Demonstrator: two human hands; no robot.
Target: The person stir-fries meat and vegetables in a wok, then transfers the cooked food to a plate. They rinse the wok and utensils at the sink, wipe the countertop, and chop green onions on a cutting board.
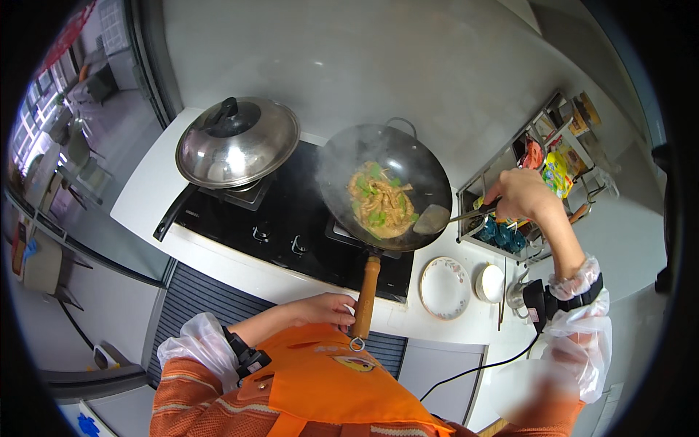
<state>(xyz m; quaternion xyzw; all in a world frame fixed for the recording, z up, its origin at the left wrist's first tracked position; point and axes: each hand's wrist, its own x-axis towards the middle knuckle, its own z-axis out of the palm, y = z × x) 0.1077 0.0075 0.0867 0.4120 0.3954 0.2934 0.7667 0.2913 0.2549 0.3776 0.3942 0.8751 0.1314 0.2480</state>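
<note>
Steam rises from a dark wok (420,169) on the right burner. Light-brown pieces of food mixed with green vegetable pieces (382,202) lie in its bowl. My right hand (519,194) grips the dark handle of a wok spatula (431,219), whose metal blade rests against the wok's right inner wall. The wok's wooden handle (367,295) points towards my body. My left hand (325,310) is at the left side of that handle, fingers curled; whether they grip it is hidden.
A second pan with a domed steel lid (240,142) sits on the left of the black gas hob (284,213). Right of the hob are a floral-rimmed plate (445,289), a white bowl (490,284), chopsticks (502,306) and a metal rack (464,218) with packets and jars.
</note>
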